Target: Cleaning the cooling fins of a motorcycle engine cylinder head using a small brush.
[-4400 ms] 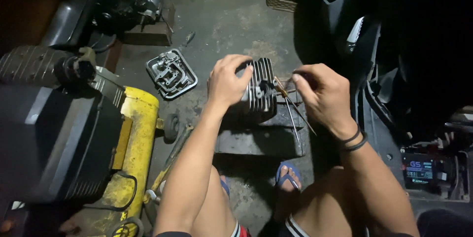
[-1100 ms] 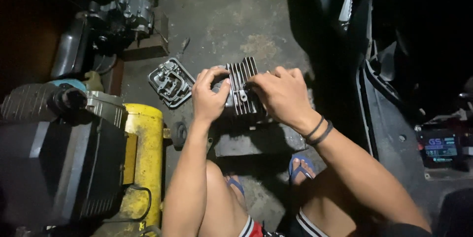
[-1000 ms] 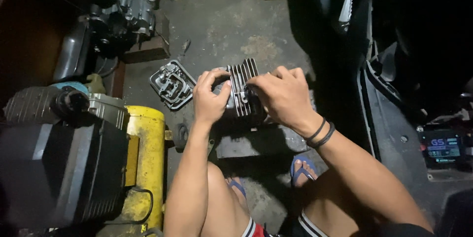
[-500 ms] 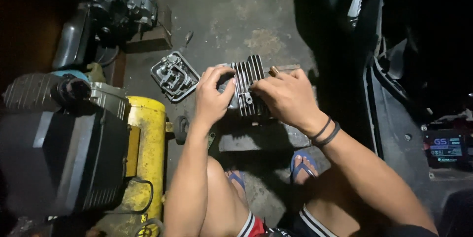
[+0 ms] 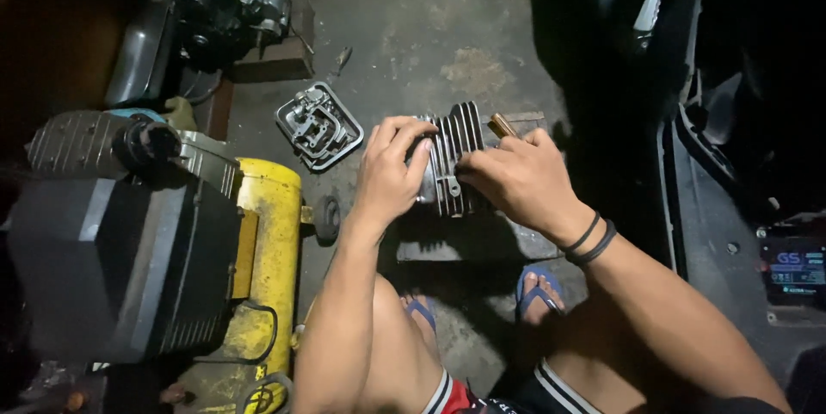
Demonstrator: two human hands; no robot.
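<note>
Finned engine cylinder (image 5: 456,156) sits on a dark block (image 5: 482,237) on the concrete floor (image 5: 430,27), held between both hands. Going from the left: a black motor housing with a yellow compressor tank (image 5: 267,250) beside it, then a grey metal cover (image 5: 317,126) lying flat on the floor, just left of the hands. Left hand (image 5: 389,173) grips the cylinder's left end, its fingers (image 5: 404,132) curled over the top. Right hand (image 5: 516,177) rests on the fins, fingers bent and pressed together against them; a brass-coloured piece (image 5: 502,126) shows just above its knuckles. Two black bands (image 5: 589,240) circle the right wrist.
</note>
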